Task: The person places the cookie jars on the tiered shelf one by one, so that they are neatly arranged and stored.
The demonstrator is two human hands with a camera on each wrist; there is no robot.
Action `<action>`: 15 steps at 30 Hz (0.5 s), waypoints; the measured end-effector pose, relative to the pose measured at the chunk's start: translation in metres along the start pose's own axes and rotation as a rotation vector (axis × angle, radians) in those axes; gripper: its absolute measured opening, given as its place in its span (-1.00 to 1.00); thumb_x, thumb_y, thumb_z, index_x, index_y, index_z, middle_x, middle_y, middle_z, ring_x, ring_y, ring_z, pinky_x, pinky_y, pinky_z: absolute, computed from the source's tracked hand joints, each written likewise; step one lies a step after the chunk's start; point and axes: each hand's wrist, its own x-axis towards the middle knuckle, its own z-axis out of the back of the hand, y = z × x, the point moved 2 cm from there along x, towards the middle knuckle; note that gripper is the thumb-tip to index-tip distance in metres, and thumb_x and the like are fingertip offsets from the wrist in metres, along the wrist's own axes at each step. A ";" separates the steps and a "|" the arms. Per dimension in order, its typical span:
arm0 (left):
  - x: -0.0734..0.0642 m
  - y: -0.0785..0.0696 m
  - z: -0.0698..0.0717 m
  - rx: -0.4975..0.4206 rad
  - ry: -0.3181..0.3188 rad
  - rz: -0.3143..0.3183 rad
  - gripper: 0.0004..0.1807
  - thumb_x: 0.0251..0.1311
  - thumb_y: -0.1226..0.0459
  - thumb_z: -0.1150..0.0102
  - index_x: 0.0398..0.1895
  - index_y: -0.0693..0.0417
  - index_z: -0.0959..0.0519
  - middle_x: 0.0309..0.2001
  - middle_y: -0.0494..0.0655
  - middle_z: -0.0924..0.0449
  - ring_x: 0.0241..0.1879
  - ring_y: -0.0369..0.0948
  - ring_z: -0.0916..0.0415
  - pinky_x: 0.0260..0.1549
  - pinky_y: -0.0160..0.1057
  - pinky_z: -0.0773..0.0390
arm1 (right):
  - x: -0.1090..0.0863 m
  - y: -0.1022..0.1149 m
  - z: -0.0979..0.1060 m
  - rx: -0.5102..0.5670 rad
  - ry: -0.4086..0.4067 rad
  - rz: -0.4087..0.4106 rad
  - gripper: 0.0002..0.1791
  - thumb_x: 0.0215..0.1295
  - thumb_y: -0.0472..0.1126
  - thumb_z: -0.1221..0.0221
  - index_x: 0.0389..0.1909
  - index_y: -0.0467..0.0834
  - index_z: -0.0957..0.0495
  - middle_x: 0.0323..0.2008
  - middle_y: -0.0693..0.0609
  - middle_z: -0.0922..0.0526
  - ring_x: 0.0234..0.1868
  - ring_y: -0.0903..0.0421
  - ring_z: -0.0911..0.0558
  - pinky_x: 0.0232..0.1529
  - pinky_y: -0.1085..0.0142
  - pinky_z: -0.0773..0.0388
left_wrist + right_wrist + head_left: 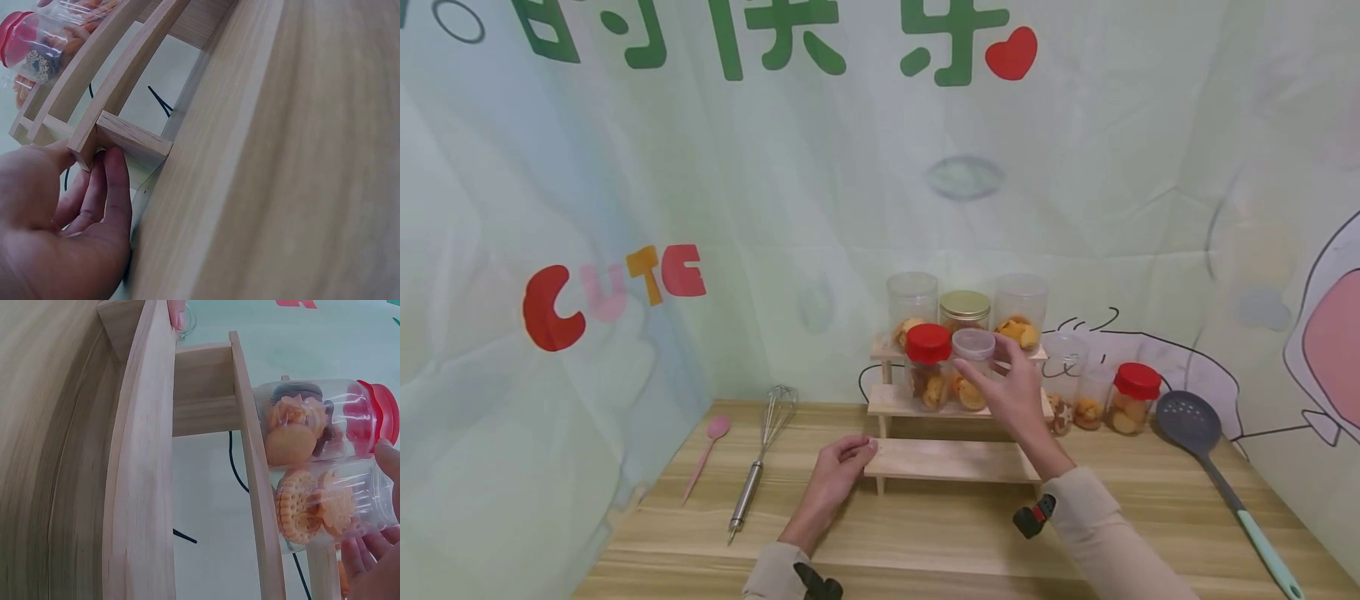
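Presently: rack [955, 461], left end pinched by left hand [831, 477]; pale-lidded jar [331, 503], at rack's middle tier [888, 402], grasped by right hand [1011, 392], likely being placed, next needing release.

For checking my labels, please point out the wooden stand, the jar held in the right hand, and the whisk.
Wooden stand [957, 458], head view: bare top of the lowest shelf.
Held jar [334, 505], right wrist view: clear side wall.
Whisk [748, 489], head view: metal handle.

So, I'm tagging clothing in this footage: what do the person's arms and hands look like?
Both sleeves are light beige; the left hand and right hand are bare, no gloves visible. Near the wrists sit black devices, the right one with some red.
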 end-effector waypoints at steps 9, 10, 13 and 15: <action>-0.002 -0.002 -0.001 -0.008 0.003 -0.006 -0.40 0.55 0.02 -0.27 0.39 0.32 -0.56 0.27 0.20 -0.69 0.22 -0.07 -0.64 0.06 -0.21 -0.66 | -0.002 0.002 -0.003 -0.004 0.007 -0.038 -0.13 0.29 0.07 -0.56 0.50 -0.17 -0.42 0.38 -0.18 -0.61 0.39 -0.18 -0.59 0.44 -0.12 -0.56; -0.002 -0.002 -0.001 -0.006 0.003 -0.004 -0.40 0.55 0.02 -0.28 0.39 0.31 -0.57 0.27 0.19 -0.69 0.22 -0.08 -0.64 0.06 -0.21 -0.66 | -0.003 0.002 -0.003 -0.005 0.017 -0.045 -0.11 0.29 0.06 -0.56 0.51 -0.18 -0.40 0.40 -0.19 -0.59 0.41 -0.19 -0.58 0.46 -0.12 -0.54; -0.001 -0.001 0.000 -0.004 0.002 0.004 -0.41 0.54 0.01 -0.29 0.37 0.29 -0.58 0.27 0.17 -0.70 0.21 -0.10 -0.65 0.07 -0.21 -0.67 | -0.007 0.000 -0.004 -0.016 0.057 -0.075 -0.03 0.28 0.04 -0.56 0.57 -0.19 -0.31 0.48 -0.21 -0.52 0.49 -0.20 -0.52 0.50 -0.10 -0.50; -0.001 0.000 0.000 -0.003 0.001 0.005 -0.41 0.54 0.02 -0.29 0.37 0.30 -0.58 0.27 0.18 -0.70 0.20 -0.10 -0.65 0.07 -0.20 -0.68 | -0.012 -0.002 -0.002 -0.010 0.070 -0.078 0.00 0.27 0.05 -0.57 0.59 -0.20 -0.28 0.50 -0.22 -0.50 0.52 -0.21 -0.49 0.52 -0.09 -0.48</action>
